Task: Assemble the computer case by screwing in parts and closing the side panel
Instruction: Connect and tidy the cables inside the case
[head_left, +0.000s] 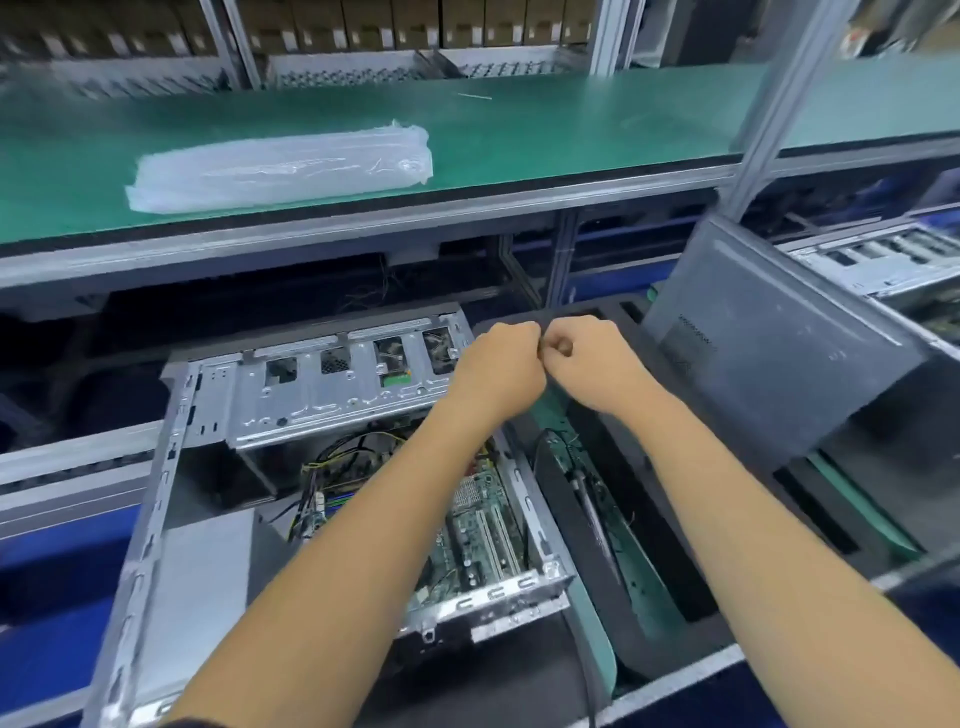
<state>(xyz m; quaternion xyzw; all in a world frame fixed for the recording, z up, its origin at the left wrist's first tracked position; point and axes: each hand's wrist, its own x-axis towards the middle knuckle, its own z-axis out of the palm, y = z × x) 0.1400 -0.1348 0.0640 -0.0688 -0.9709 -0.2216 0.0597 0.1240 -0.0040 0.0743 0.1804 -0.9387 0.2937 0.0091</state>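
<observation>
An open computer case (332, 467) lies on its side on the lower level of an assembly line, its uncovered face turned up and its long axis running from the near edge of the view away toward the green shelf (519, 135) above. Inside the case, a green circuit board (478, 535) sits at the near right, a tangle of yellow and black wires (343, 462) lies in the middle, and a silver drive cage (332, 379) with square cut-outs spans the far end. The case's near left corner holds a plain grey metal box (208, 561).

Above the far right corner of the case, a person's left hand (501, 364) and right hand (587, 358) meet knuckle to knuckle, both with fingers (563, 345) curled tight; whatever small item they pinch between them is too small to make out.

Right of the case, a dark foam tray (639, 525) carries a green-edged part with a cable, and beyond it a grey side panel (769, 343) leans upright, tilted back, well apart from the case it would cover. A second metal chassis (883, 260) sits farther right of the panel.

On the green shelf, above and behind the case, a clear plastic bag (280, 169) lies flat near the front edge, with open green surface around it. A grey upright post (774, 109) rises at the shelf's right end.
</observation>
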